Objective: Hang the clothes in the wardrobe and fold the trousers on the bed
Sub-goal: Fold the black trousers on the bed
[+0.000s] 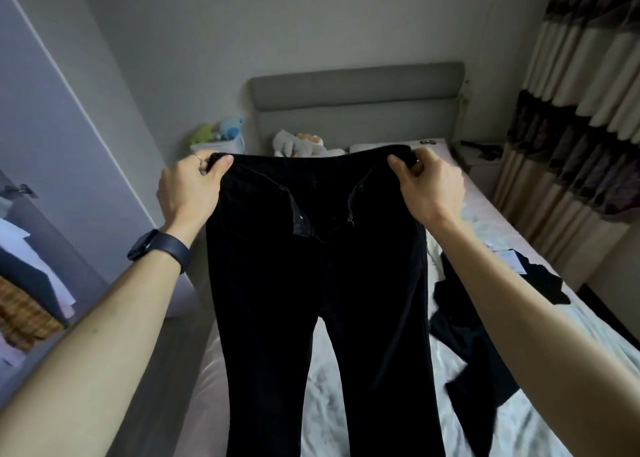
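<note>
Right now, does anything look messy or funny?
Yes. The trousers, held up by the left hand and right hand, have their fly gaping open. To their right, dark clothes lie crumpled on the bed.

Both arms are stretched forward and raised. The left grip and right grip are held level, well apart, each pinched by thumb and curled fingers on the waistband of the trousers.
</note>
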`<state>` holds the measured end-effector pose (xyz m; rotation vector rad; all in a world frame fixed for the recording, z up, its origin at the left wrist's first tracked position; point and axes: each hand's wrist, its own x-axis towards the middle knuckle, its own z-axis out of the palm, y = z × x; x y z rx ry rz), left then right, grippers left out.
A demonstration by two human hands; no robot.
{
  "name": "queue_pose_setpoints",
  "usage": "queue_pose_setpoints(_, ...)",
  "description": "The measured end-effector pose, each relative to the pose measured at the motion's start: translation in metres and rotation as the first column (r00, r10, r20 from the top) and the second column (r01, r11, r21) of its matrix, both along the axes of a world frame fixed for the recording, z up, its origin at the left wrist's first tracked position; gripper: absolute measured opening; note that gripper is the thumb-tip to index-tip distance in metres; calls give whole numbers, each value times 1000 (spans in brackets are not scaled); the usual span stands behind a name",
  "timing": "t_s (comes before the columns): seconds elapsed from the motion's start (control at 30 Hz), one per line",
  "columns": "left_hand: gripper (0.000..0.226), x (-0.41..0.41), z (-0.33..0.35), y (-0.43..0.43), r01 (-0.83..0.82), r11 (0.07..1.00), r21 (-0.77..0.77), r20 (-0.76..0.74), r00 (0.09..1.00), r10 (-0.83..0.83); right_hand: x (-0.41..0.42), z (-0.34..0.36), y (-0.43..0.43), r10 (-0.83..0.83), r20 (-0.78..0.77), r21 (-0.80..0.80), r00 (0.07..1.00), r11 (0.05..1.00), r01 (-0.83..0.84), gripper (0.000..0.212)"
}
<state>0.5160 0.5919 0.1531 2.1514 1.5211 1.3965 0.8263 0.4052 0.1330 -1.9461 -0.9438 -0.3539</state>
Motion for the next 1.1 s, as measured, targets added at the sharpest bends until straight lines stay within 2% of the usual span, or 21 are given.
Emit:
queue_pose_setpoints(0.17,37,47,-72,71,59,995,-76,-58,996,-64,35,-64,67,24,-92,-124,995,992,-36,34)
queue_pose_setpoints(0.4,32,85,-192,149,126,926,-357,-129,975,-182,62,-188,133,-42,-238,-361,970,931,-49,32)
queue_pose_setpoints(0.5,37,101,-234,172,84,892,-445,-167,970,-175,72,-234,149,-91,-316,-417,944,907,-53,31)
queue_pose_setpoints(0.63,41,119,-273,206,14,897,-442,-280,948,-152,87,-270,181,-118,-332,-437,936,898,-42,29)
queue_pose_setpoints(0.7,38,138,-289,234,-10,866,-500,-257,957,-137,102,-279,215,-106,-337,-442,935,895,-58,28)
queue_pose_setpoints(0.83,30,183,-320,304,2,805,-593,-73,996,-56,143,-304,303,-75,-414,-409,907,906,-112,27)
queue_pose_setpoints(0.93,28,221,-357,368,-15,793,-609,-120,990,-73,181,-348,374,-106,-464,-427,879,897,-117,27)
queue_pose_setpoints(1.0,32,244,-393,394,25,744,-668,-151,974,-168,199,-388,406,-53,-526,-447,849,867,-222,41)
queue_pose_setpoints(1.07,58,256,-436,391,144,664,-734,-105,942,-320,199,-432,412,20,-606,-460,795,807,-371,73)
queue_pose_setpoints(1.1,64,257,-459,381,175,632,-755,-107,918,-383,193,-453,405,39,-616,-478,787,775,-412,79)
